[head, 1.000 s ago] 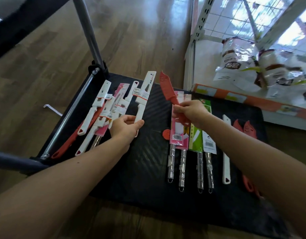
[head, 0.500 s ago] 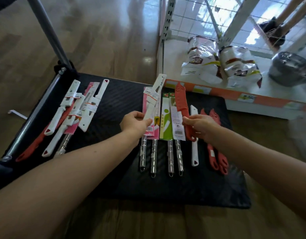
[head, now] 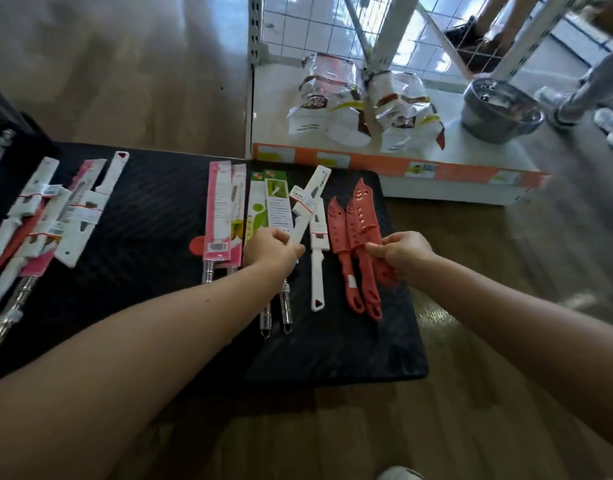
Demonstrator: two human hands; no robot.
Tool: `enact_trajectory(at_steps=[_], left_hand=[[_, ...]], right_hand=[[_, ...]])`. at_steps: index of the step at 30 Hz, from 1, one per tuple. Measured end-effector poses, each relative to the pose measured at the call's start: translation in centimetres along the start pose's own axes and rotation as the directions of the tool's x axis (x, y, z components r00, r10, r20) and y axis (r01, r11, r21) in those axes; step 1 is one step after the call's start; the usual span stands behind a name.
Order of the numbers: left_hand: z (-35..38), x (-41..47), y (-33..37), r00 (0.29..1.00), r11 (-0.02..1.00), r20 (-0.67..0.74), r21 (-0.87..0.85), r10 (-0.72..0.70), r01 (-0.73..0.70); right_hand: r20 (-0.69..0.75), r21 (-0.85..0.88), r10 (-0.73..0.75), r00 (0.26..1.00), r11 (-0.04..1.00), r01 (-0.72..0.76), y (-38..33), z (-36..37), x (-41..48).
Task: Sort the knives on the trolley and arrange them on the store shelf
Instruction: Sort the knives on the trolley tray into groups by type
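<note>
Knives lie in groups on the black trolley deck. My left hand grips a white sheathed knife by its handle, tilted over another white knife lying flat. My right hand pinches a red knife, held over two other red knives on the deck. Steel-handled knives in pink packs and green packs lie in a row left of my left hand. A mixed pile of white, red and pink knives sits at the deck's left end.
The white store shelf with an orange price strip stands just beyond the trolley. On it are two foil bags and a metal pot. Someone's shoes show at the far right. Wooden floor surrounds the trolley.
My left hand has carried the white knife rightward from the left pile to beside the lone white knife. My right hand has carried the red knife rightward over the red knives.
</note>
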State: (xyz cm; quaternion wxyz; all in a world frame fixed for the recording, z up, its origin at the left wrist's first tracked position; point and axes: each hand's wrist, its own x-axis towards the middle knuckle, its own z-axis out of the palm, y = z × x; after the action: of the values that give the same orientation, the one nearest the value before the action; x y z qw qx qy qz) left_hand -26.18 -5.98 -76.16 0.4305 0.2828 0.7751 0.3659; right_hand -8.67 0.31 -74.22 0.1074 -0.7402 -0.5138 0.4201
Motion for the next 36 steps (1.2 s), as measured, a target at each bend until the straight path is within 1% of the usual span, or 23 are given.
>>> enact_trajectory(at_steps=[3,6,11,14,19,28,33,36], left_hand=[[1.7,-0.5,0.1,0.999,0.999,0.002,0.009,-0.032,0.032],[3.7,-1.0,0.0,0.999,0.999,0.033,0.033,-0.032,0.031],[6.4,-2.0,-0.5,0.997,0.993,0.075,0.115,-0.032,0.024],[7.4,-2.2,-0.7,0.996,0.979,0.091,0.201,0.000,-0.018],[7.8,-2.3,-0.9,0.993,0.959,0.118,0.278,0.017,-0.049],[7.6,-2.0,-0.7,0.978,0.908,0.204,0.401,0.041,-0.121],[7.4,-1.9,-0.8,0.971,0.880,0.225,0.440,0.081,-0.175],[6.9,-1.9,-0.6,0.967,0.868,0.218,0.445,0.134,-0.220]], right_hand=[[0.018,-0.009,0.015,1.000,1.000,-0.015,0.5,-0.2,0.2],[0.048,-0.056,0.025,0.999,0.998,-0.023,1.3,-0.3,0.2],[0.083,-0.073,0.026,0.996,0.997,-0.020,2.1,-0.4,0.3],[0.088,-0.111,0.024,0.996,0.994,-0.014,2.5,-0.1,0.4],[0.137,-0.165,0.030,0.990,0.986,-0.007,3.2,-0.2,0.6],[0.172,-0.319,0.020,0.985,0.947,0.036,3.0,-0.3,0.6],[0.157,-0.425,-0.063,0.986,0.897,0.125,3.1,-0.4,0.2],[0.138,-0.436,-0.086,0.987,0.889,0.138,3.1,-0.5,0.0]])
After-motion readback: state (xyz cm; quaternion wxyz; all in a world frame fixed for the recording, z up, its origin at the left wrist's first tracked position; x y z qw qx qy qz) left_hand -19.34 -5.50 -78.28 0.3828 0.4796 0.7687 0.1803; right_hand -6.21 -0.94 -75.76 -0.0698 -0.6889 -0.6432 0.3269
